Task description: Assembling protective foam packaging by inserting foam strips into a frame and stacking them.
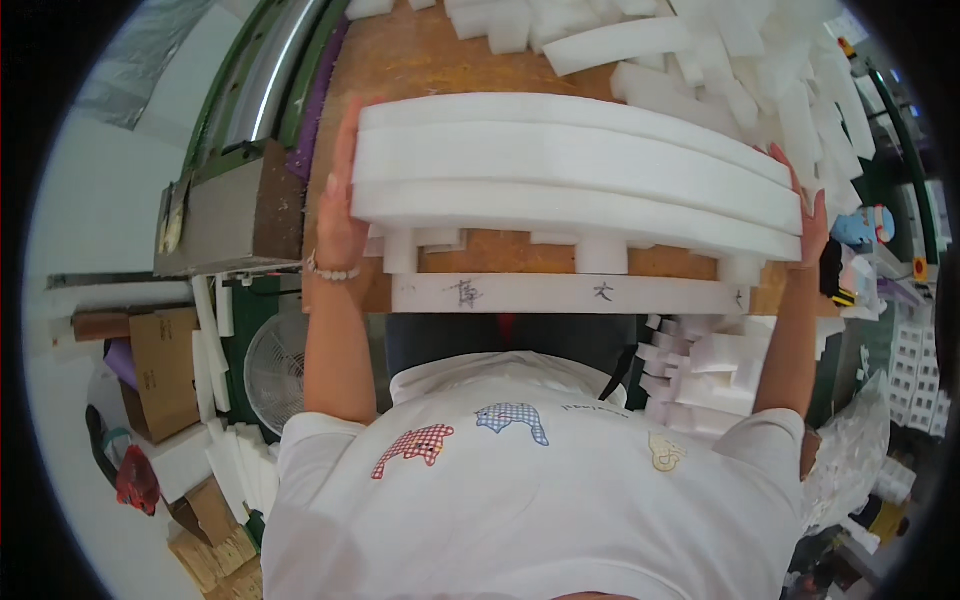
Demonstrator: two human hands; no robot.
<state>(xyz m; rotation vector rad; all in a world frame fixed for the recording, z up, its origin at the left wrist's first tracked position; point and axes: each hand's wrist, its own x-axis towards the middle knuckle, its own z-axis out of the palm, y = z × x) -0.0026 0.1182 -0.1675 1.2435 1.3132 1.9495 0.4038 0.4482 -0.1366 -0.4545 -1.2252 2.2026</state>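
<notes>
A long stack of thick white foam boards [580,170] spans the width between my hands. My left hand [342,212] presses flat against its left end, a beaded bracelet on the wrist. At the opposite end, my right hand [812,228] lies along the foam with its fingers pointing up. Together the two palms grip the stack between them. Below it, short white foam blocks [600,254] show, and I cannot tell whether they are joined to it. A white foam strip [540,293] with dark handwritten marks runs along the front edge of the wooden table [480,255].
Loose white foam pieces [620,45] are heaped across the table's far right. A long machine with a metal roller [268,95] and a grey box-shaped end [235,215] borders the left. Lower left are a round fan [278,370] and a cardboard box [165,365]. More foam blocks [725,355] sit below the table's right side.
</notes>
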